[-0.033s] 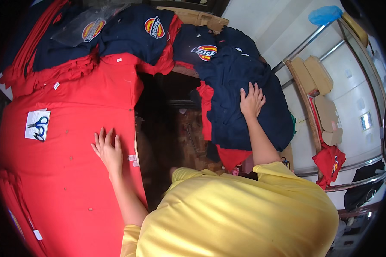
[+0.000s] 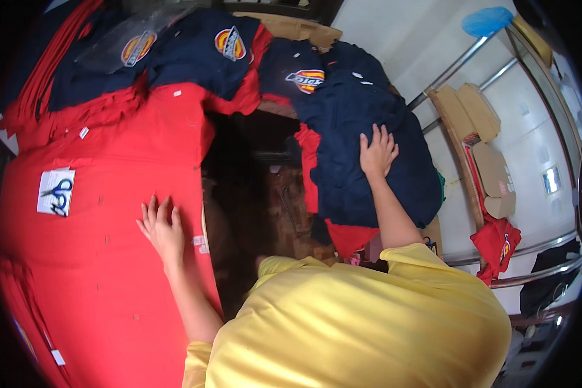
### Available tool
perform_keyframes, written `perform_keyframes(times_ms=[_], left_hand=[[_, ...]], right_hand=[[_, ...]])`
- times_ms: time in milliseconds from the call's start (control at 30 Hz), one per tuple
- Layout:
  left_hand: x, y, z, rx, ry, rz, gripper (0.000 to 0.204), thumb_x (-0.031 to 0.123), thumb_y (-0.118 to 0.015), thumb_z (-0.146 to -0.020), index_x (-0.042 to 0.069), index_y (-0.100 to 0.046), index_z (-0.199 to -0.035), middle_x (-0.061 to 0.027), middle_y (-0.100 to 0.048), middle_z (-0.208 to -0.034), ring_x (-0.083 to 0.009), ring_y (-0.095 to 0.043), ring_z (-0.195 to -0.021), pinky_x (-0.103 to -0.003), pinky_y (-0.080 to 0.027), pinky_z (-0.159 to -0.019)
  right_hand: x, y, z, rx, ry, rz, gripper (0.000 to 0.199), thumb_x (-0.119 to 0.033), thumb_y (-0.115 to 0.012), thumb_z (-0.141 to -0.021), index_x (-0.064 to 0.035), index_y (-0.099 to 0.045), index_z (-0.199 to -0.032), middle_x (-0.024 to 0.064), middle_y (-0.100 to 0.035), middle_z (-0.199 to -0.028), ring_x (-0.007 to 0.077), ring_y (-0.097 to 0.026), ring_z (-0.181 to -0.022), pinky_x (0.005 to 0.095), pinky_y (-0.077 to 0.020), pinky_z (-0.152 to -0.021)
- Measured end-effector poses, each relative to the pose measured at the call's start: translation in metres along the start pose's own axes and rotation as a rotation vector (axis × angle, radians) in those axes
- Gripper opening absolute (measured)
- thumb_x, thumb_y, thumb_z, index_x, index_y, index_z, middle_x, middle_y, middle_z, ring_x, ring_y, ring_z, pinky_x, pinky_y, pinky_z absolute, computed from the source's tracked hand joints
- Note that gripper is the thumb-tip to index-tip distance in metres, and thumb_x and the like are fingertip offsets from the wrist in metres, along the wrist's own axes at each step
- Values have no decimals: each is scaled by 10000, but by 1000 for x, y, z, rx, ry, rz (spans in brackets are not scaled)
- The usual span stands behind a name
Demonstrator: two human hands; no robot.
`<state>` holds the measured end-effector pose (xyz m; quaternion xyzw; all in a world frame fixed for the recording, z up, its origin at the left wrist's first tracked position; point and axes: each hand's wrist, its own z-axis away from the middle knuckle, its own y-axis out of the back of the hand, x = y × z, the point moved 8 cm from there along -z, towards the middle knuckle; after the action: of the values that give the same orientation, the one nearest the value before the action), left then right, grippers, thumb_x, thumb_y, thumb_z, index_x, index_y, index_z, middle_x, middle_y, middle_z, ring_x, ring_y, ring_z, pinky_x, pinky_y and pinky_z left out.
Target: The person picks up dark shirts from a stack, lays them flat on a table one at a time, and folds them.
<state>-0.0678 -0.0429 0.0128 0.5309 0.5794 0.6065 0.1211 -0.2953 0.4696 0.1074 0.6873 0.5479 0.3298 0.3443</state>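
Note:
Flat on the red cloth (image 2: 129, 278) that covers the table to the left lies my left hand (image 2: 161, 226), its fingers apart and holding nothing. My right hand (image 2: 379, 152) rests, fingers spread, on a heap of navy garments (image 2: 349, 174) at the right. Red fabric (image 2: 309, 161) shows along that heap's left side and below it. A pair of dark blue-handled scissors (image 2: 61, 194) lies on a white paper (image 2: 47, 202), left of my left hand.
Piles of navy garments (image 2: 187, 71) with colourful badges line the back, over folded red pieces (image 2: 110, 103). A clear plastic bag (image 2: 103, 48) lies on them. A dark gap separates table and heap. At right, a metal rack (image 2: 456, 68) carries cardboard boxes (image 2: 491, 171).

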Motion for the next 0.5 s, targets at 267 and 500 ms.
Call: perform_keyframes(times_ms=[267,500], left_hand=[[-1,12,0,26,-8,0,326,234,-597,-898,122,-641,-1201,-73,-457,-1426,-292,-295,-1395,-508,-120,-1158],[2,21,1,1,32,18,317,219,-602,-895,122,-645,-1193,-80,-461,-1419,-289,-281,-1401,-503,-115,-1162]], right_hand=[[-12,4,8,66,21,-6,529,-442,-464,-934,-139,-476,-1367,101,-428,-1433,323,-352,-1333,529,-228,-1097],[-16,4,14,36,11,-17,538,-442,-474,-931,-130,-461,-1369,109,-433,-1415,303,-346,-1324,518,-228,-1091]])
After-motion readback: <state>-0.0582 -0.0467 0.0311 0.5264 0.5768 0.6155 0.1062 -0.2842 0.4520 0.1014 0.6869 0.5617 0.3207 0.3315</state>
